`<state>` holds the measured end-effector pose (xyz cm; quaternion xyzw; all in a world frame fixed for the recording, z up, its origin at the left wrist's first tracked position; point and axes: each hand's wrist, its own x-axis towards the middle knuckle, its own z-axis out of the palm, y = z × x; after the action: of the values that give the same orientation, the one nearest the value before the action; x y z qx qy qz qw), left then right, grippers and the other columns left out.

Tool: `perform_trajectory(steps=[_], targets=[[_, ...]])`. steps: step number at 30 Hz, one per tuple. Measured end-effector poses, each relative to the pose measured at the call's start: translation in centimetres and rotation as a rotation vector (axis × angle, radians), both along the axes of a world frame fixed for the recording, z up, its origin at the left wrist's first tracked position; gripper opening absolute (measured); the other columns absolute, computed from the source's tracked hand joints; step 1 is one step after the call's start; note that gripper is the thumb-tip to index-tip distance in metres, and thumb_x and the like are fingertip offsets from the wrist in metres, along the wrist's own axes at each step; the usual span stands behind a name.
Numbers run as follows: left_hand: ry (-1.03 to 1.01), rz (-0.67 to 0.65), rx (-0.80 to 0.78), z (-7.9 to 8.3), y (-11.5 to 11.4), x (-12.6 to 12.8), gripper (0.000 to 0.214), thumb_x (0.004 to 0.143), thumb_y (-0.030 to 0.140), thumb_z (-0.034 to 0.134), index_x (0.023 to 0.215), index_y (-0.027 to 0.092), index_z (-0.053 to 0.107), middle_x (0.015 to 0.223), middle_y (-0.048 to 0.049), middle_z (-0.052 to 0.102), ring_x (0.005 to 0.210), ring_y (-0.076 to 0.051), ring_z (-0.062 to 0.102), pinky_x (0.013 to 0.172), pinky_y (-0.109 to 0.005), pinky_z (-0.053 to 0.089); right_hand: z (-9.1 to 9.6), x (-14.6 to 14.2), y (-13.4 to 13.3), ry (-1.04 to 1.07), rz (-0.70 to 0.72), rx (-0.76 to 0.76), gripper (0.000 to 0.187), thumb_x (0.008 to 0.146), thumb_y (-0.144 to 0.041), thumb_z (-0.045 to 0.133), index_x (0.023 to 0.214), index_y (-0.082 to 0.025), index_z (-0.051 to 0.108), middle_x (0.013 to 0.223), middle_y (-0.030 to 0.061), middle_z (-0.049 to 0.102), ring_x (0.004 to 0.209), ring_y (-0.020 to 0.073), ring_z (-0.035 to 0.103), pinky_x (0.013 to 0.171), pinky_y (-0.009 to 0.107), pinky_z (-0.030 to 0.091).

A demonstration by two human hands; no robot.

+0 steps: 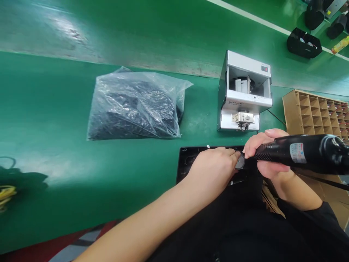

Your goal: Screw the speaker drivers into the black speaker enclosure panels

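My right hand [268,154] is wrapped round a black electric screwdriver [302,153] that lies nearly level, its tip pointing left at a small round grey part [240,162]. My left hand [214,167] is curled, fingertips pinching that round part on a black fixture plate [188,160] at the near edge of the green bench. The screwdriver's tip is hidden between the two hands.
A grey-white screw feeder machine [244,96] stands just behind the hands. A clear plastic bag of black parts [135,105] lies to the left. A cardboard grid of compartments [316,112] sits at the right. Black bins [304,43] stand at the far right.
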<state>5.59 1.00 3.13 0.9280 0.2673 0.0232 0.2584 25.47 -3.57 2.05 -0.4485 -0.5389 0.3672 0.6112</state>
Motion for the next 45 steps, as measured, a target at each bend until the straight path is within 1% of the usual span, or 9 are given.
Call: perform_trajectory(steps=[3, 6, 8, 10, 13, 22, 33, 40, 45], targets=[[-0.04, 0.0, 0.019, -0.5, -0.3, -0.3, 0.023, 0.098, 0.019, 0.082, 0.12, 0.018, 0.079, 0.108, -0.0053, 0.085, 0.091, -0.024, 0.081, 0.074, -0.034, 0.058, 3.3, -0.4, 1.3, 0.069, -0.043, 0.156, 0.074, 0.086, -0.093, 0.069, 0.136, -0.038, 0.068, 0.07, -0.0053, 0.072, 0.046, 0.0174, 0.062, 0.048, 0.033, 0.06], [-0.068, -0.004, 0.042, -1.0, -0.6, -0.5, 0.033, 0.096, 0.019, 0.084, 0.128, 0.018, 0.078, 0.115, -0.0071, 0.085, 0.094, -0.024, 0.081, 0.074, -0.034, 0.06, 7.2, -1.3, 3.6, 0.155, -0.142, 0.167, 0.057, 0.095, -0.082, 0.07, 0.131, -0.039, 0.074, 0.069, -0.0055, 0.071, 0.046, 0.0168, 0.06, 0.044, 0.031, 0.057], [-0.076, -0.003, 0.054, -1.3, -0.6, -0.6, 0.038, 0.095, 0.021, 0.087, 0.131, 0.017, 0.077, 0.115, -0.007, 0.086, 0.095, -0.024, 0.081, 0.076, -0.034, 0.062, 8.5, -2.0, 5.5, 0.168, -0.229, 0.228, 0.046, 0.102, -0.076, 0.063, 0.128, -0.04, 0.074, 0.066, -0.0059, 0.066, 0.043, 0.0166, 0.056, 0.042, 0.03, 0.052], [-0.078, -0.005, 0.071, -1.4, -0.7, -0.6, 0.037, 0.095, 0.02, 0.086, 0.132, 0.017, 0.078, 0.112, -0.0066, 0.086, 0.093, -0.024, 0.081, 0.076, -0.033, 0.062, 8.5, -2.6, 7.4, 0.133, -0.27, 0.33, 0.045, 0.104, -0.076, 0.058, 0.128, -0.04, 0.073, 0.062, -0.0066, 0.059, 0.039, 0.0151, 0.047, 0.038, 0.029, 0.043], [-0.082, -0.014, 0.099, -1.6, -0.8, -0.6, 0.036, 0.097, 0.016, 0.082, 0.133, 0.015, 0.078, 0.113, -0.0067, 0.086, 0.092, -0.023, 0.081, 0.076, -0.032, 0.062, 7.3, -2.8, 9.1, 0.061, -0.24, 0.296, 0.053, 0.097, -0.082, 0.066, 0.126, -0.038, 0.072, 0.061, -0.0068, 0.058, 0.039, 0.0157, 0.046, 0.036, 0.031, 0.04], [-0.07, -0.019, 0.093, -1.5, -0.9, -0.6, 0.042, 0.097, 0.025, 0.089, 0.136, 0.012, 0.08, 0.12, -0.0102, 0.087, 0.095, -0.025, 0.082, 0.079, -0.035, 0.065, 5.8, -2.1, 9.6, -0.011, -0.213, 0.277, 0.06, 0.091, -0.089, 0.066, 0.125, -0.04, 0.067, 0.06, -0.0069, 0.057, 0.037, 0.0178, 0.043, 0.034, 0.034, 0.038], [-0.131, 0.02, 0.089, -2.0, -0.8, -0.5, 0.042, 0.095, 0.024, 0.088, 0.135, 0.017, 0.08, 0.117, -0.0093, 0.088, 0.097, -0.026, 0.084, 0.081, -0.034, 0.067, 5.7, -2.4, 8.3, 0.036, -0.157, 0.253, 0.061, 0.096, -0.084, 0.065, 0.138, -0.041, 0.071, 0.066, -0.0041, 0.066, 0.041, 0.0183, 0.052, 0.038, 0.034, 0.046], [-0.146, 0.011, 0.152, -1.9, -0.5, -0.7, 0.04, 0.092, 0.026, 0.091, 0.13, 0.018, 0.082, 0.12, -0.0091, 0.088, 0.097, -0.029, 0.085, 0.075, -0.037, 0.066, 9.0, -2.4, 1.2, 0.149, -0.223, 0.138, 0.057, 0.097, -0.086, 0.061, 0.118, -0.038, 0.083, 0.063, -0.0044, 0.065, 0.042, 0.0155, 0.057, 0.042, 0.033, 0.055], [-0.2, 0.037, 0.188, -1.7, -0.7, -0.9, 0.047, 0.085, 0.028, 0.099, 0.127, 0.019, 0.082, 0.116, -0.006, 0.088, 0.093, -0.027, 0.085, 0.068, -0.035, 0.063, 9.4, -2.5, -2.2, 0.168, -0.37, 0.077, 0.053, 0.097, -0.085, 0.063, 0.111, -0.037, 0.081, 0.06, -0.0055, 0.066, 0.041, 0.0151, 0.057, 0.043, 0.034, 0.056]])
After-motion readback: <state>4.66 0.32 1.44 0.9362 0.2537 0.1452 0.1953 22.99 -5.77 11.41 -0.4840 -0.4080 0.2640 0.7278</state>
